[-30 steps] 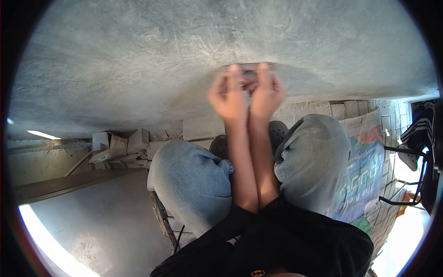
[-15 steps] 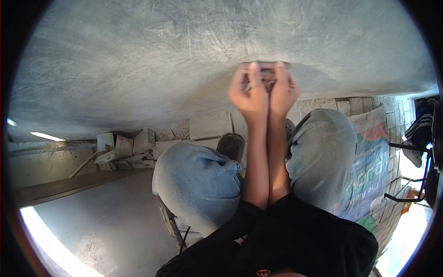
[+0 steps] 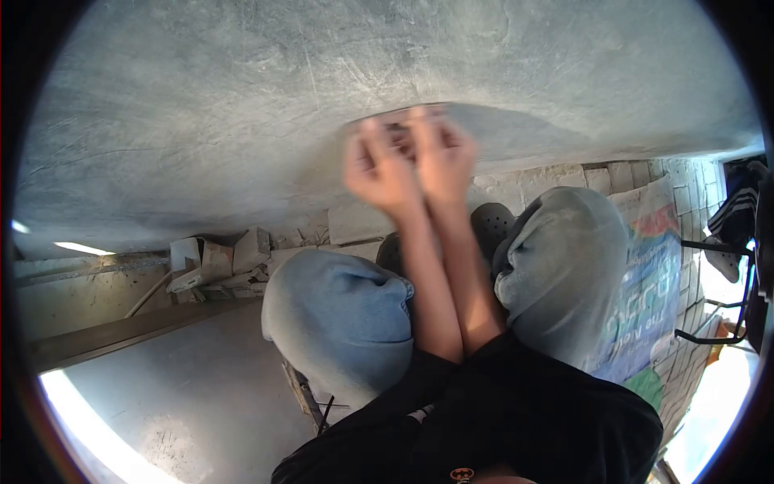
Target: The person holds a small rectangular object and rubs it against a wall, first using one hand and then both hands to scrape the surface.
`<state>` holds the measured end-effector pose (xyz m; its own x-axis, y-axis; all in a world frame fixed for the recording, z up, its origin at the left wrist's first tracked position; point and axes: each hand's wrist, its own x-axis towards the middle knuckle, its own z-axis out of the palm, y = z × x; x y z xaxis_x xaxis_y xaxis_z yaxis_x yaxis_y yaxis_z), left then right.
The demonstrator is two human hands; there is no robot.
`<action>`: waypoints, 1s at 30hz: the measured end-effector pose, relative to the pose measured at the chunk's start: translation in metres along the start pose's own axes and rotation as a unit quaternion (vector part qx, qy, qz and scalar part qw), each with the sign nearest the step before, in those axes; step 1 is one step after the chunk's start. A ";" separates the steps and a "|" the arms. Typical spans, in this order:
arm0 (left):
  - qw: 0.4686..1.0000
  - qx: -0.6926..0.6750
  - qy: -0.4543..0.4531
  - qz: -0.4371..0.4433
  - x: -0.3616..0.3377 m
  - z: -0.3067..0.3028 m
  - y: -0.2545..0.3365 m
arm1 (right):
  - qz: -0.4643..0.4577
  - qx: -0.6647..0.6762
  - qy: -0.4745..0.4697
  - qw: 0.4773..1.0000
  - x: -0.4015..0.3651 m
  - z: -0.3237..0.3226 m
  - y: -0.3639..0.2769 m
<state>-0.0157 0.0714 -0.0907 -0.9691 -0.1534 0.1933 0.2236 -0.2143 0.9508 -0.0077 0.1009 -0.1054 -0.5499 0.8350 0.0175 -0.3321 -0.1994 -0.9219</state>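
Note:
My left hand (image 3: 379, 168) and my right hand (image 3: 446, 161) are side by side against a scuffed grey wall (image 3: 266, 89), wrists close together. Both are closed around one thin, flat piece (image 3: 397, 118) that lies along the wall surface, thumbs on its near side and fingers curled under. Motion blur smears the fingers, and most of the piece is hidden behind them; its exact kind I cannot tell. A dark shadow falls on the wall to the right of my hands.
My knees in grey-blue trousers (image 3: 339, 310) frame my forearms. Broken blocks (image 3: 251, 250) lie by the wall's foot at left, beside a grey panel (image 3: 185, 379). A printed banner (image 3: 645, 282) covers paving at right. Further right are a black metal frame (image 3: 709, 347) and a person's shoe (image 3: 721, 260).
Both hands have slid left along the wall together with the flat piece, which now tilts slightly, its left end lower. More of my right shoe shows beside my forearm.

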 end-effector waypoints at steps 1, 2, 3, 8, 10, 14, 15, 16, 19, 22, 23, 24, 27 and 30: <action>0.997 -0.013 0.052 -0.048 0.005 -0.008 0.010 | 0.000 -0.044 -0.067 0.997 -0.006 0.008 0.003; 0.998 -0.012 0.052 -0.045 0.004 -0.008 0.009 | 0.000 -0.041 -0.068 0.997 -0.007 0.007 0.001; 0.998 0.009 0.035 -0.052 0.003 -0.005 0.006 | 0.012 -0.005 -0.013 1.000 -0.005 0.005 -0.002; 0.999 0.004 -0.045 0.015 -0.005 0.009 -0.022 | 0.028 0.110 0.099 0.989 0.009 -0.006 -0.008; 1.000 0.025 0.006 0.001 0.015 -0.021 -0.006 | 0.032 0.022 0.021 0.999 -0.009 0.015 0.004; 0.999 0.029 0.038 -0.015 0.023 -0.032 -0.008 | 0.056 0.048 -0.010 0.997 -0.017 0.026 -0.002; 0.999 0.030 0.038 -0.015 0.019 -0.024 -0.010 | 0.057 0.049 -0.009 0.997 -0.011 0.018 -0.005; 1.000 0.026 -0.006 0.000 0.010 -0.011 -0.014 | 0.041 0.070 0.040 0.996 -0.004 0.008 -0.008; 0.998 0.047 -0.041 0.033 0.006 -0.006 -0.003 | 0.017 0.088 0.089 0.992 -0.007 0.014 -0.003; 0.997 0.033 0.073 -0.017 0.029 -0.038 0.012 | -0.013 -0.030 -0.065 0.997 -0.023 0.030 0.011; 0.997 0.032 0.067 -0.014 0.028 -0.036 0.010 | -0.018 -0.011 -0.036 0.999 -0.022 0.032 0.013; 0.998 0.038 0.037 -0.031 0.025 -0.029 0.006 | -0.025 0.010 -0.011 1.000 -0.019 0.034 0.015; 0.994 0.032 -0.029 -0.098 -0.006 0.010 0.000 | -0.045 -0.011 0.084 0.995 0.010 -0.008 -0.001; 0.996 0.003 -0.092 -0.001 -0.017 0.025 -0.007 | -0.003 0.079 0.114 0.990 0.017 -0.019 -0.018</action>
<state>-0.0029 0.1000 -0.0942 -0.9726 0.0261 0.2309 0.2207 -0.2077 0.9530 0.0032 0.1287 -0.0953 -0.3651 0.9274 -0.0814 -0.4615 -0.2562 -0.8493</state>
